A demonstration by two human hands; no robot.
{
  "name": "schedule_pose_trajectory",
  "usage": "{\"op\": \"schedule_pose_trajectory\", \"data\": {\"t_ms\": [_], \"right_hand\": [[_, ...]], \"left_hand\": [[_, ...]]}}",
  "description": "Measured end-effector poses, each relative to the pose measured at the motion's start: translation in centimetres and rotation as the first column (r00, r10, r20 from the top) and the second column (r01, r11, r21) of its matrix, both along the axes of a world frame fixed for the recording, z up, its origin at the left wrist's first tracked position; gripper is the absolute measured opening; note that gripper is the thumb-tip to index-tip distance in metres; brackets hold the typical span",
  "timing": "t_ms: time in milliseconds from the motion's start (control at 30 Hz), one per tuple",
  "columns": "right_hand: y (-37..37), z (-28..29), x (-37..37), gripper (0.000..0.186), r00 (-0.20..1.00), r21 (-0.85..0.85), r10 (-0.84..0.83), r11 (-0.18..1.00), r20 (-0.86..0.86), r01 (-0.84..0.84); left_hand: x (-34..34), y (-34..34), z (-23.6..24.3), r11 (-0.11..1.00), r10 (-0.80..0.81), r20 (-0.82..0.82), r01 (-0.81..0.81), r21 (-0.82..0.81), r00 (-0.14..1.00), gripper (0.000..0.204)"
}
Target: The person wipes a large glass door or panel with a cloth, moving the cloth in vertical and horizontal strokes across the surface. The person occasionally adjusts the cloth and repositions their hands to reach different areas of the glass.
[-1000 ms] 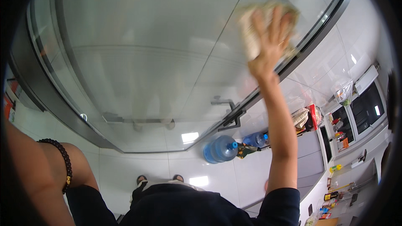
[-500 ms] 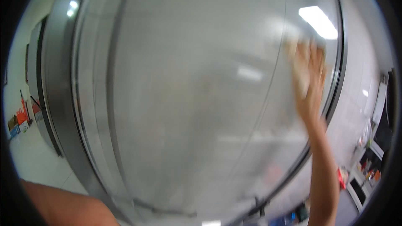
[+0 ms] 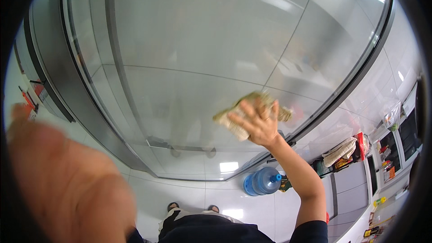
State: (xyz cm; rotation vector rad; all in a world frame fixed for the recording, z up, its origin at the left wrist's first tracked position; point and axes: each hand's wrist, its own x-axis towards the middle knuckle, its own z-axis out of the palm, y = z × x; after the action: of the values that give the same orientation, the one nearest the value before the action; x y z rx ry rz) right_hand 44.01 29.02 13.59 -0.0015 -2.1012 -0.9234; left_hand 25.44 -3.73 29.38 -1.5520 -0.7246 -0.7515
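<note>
My right hand (image 3: 258,121) presses a yellowish-green and cream cloth (image 3: 238,130) against the glass panel (image 3: 193,103), in its lower right part. The fingers are spread over the bunched cloth, which sticks out on both sides of the hand. The panel has a dark metal frame and reflects the ceiling light. Close to the camera at lower left, my left hand (image 3: 67,175) is large and blurred. It is raised near the panel's left frame; its fingers are smeared, and nothing it might hold can be made out.
A blue water bottle (image 3: 262,182) of the large dispenser kind stands on the tiled floor (image 3: 189,193), beside the panel's lower right corner. A handle bar (image 3: 157,144) shows low on the panel. On the right are a counter with cloths (image 3: 339,150), cabinets (image 3: 353,191) and a tiled wall.
My right hand with the cloth has moved down and left on the glass from high near the right frame. The view has tilted down, and my left hand has risen into it.
</note>
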Motion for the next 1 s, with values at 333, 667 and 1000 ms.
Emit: {"op": "schedule_pose_trajectory", "data": {"t_ms": [333,667,1000], "right_hand": [[4.0,30.9,-2.9,0.051,0.929,0.163,0.033,0.986,-0.368,0.029],[-6.5,18.8,-10.0,0.061,0.955,-0.065,-0.074,0.996,-0.287,0.057],[-8.1,3.1,-11.0,0.061,0.778,0.250,-0.081,0.963,0.623,-0.101]], "left_hand": [[-16.1,0.9,-17.1,0.866,0.171,0.961,-0.499,-0.041,0.218,0.046],[-22.0,0.8,-21.1,0.958,0.070,0.996,-0.273,-0.083,-0.058,0.067],[-21.6,3.5,-21.1,0.940,-0.072,0.985,-0.319,0.120,0.158,0.048]]}}
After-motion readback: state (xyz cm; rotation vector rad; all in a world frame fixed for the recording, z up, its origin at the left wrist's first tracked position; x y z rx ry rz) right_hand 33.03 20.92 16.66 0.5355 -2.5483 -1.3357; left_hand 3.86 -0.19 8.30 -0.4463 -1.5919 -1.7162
